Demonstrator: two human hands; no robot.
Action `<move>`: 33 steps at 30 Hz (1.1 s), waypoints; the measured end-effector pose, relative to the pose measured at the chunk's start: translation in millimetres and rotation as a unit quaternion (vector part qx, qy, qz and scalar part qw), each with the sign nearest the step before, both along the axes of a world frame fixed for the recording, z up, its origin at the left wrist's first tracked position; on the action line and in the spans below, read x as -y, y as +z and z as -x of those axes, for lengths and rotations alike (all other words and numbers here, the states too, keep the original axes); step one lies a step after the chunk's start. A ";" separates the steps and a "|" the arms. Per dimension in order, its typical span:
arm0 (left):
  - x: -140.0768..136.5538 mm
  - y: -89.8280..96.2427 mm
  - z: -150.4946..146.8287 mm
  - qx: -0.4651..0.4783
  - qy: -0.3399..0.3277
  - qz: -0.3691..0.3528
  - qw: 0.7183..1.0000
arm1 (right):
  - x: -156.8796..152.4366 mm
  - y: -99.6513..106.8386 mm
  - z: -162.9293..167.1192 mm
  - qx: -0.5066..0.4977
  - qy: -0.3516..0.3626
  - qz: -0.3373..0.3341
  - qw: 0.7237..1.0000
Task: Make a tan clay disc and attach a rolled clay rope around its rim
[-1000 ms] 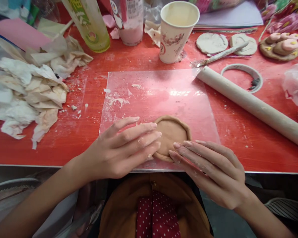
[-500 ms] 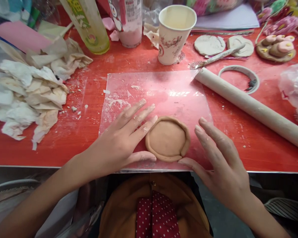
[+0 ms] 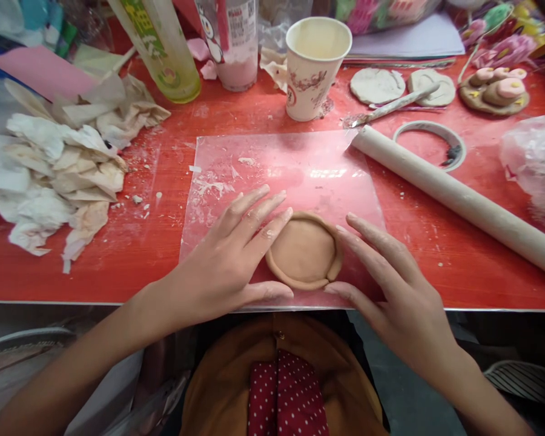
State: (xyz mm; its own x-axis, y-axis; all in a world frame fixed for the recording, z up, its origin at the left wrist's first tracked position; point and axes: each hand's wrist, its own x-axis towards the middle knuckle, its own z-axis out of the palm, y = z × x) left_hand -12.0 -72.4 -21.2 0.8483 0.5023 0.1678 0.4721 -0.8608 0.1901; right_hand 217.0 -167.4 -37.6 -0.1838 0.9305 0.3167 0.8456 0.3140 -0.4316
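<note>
A round, flat piece of tan clay [image 3: 303, 249] with a coil of clay round its edge lies on a clear plastic sheet [image 3: 236, 151]. The coil's ends meet at the lower right, where a small gap shows. Against the left side of the clay rests my left hand [image 3: 229, 254], its fingers spread and its thumb along the near edge. On the other side, my right hand [image 3: 397, 278] is open, with fingertips by the right rim and the thumb tip close to the seam. Neither hand grips anything.
A pale rolling pin [image 3: 454, 194] lies at the right, beside a tape roll [image 3: 461, 154]. Behind the sheet stand a paper cup [image 3: 315, 79], a bottle [image 3: 163, 54] and a pink drink cup [image 3: 231, 48]. Crumpled tissues [image 3: 59, 175] fill the left; white clay discs [image 3: 376, 86] lie at the back.
My right hand has moved left, bringing its fingers closer to the clay's right rim. My left hand has stayed nearly in place. The camera view has shifted slightly.
</note>
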 end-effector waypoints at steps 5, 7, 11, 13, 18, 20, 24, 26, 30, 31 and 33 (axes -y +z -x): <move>17.5 -0.6 -4.2 0.026 -0.073 -0.070 0.995 | 2.3 4.8 -10.9 -0.009 0.084 -0.014 0.996; 26.6 -1.3 -5.1 0.012 -0.086 -0.114 0.990 | 4.5 2.5 -13.2 0.041 0.111 -0.048 0.992; 41.7 -1.7 -6.7 -0.039 -0.058 -0.143 0.987 | 8.5 -4.8 -13.9 0.114 0.124 -0.077 0.983; 47.9 -1.9 -7.3 -0.044 -0.042 -0.149 0.987 | 10.0 -6.6 -13.6 0.123 0.119 -0.082 0.982; 61.0 -4.8 -8.8 -0.035 -0.021 -0.179 0.983 | 14.1 -6.5 -13.9 0.103 0.109 -0.095 0.984; 64.2 -6.6 -9.8 -0.037 -0.009 -0.186 0.982 | 15.4 -6.9 -14.1 0.107 0.112 -0.096 0.983; 66.6 -8.6 -11.6 -0.051 0.004 -0.189 0.981 | 16.4 -9.1 -14.9 0.117 0.109 -0.099 0.982; 66.8 -8.9 -12.3 -0.060 0.004 -0.196 0.979 | 16.5 -10.3 -15.4 0.113 0.111 -0.107 0.981; 67.9 -10.4 -13.6 -0.076 0.002 -0.213 0.974 | 16.8 -12.5 -15.3 0.121 0.120 -0.118 0.978; 68.6 -10.9 -13.9 -0.074 0.003 -0.217 0.973 | 16.9 -13.0 -15.0 0.120 0.116 -0.124 0.978; 69.7 -11.3 -14.3 -0.068 0.004 -0.221 0.973 | 17.5 -13.4 -14.6 0.118 0.107 -0.128 0.979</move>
State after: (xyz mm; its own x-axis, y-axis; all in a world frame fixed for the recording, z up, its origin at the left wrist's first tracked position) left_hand 2.3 -142.0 -32.5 0.8746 0.4130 0.2542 0.4733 -0.8410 -0.2621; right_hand 231.5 -184.9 -51.0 -0.4613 0.7585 0.4603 0.8155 0.5668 -0.1167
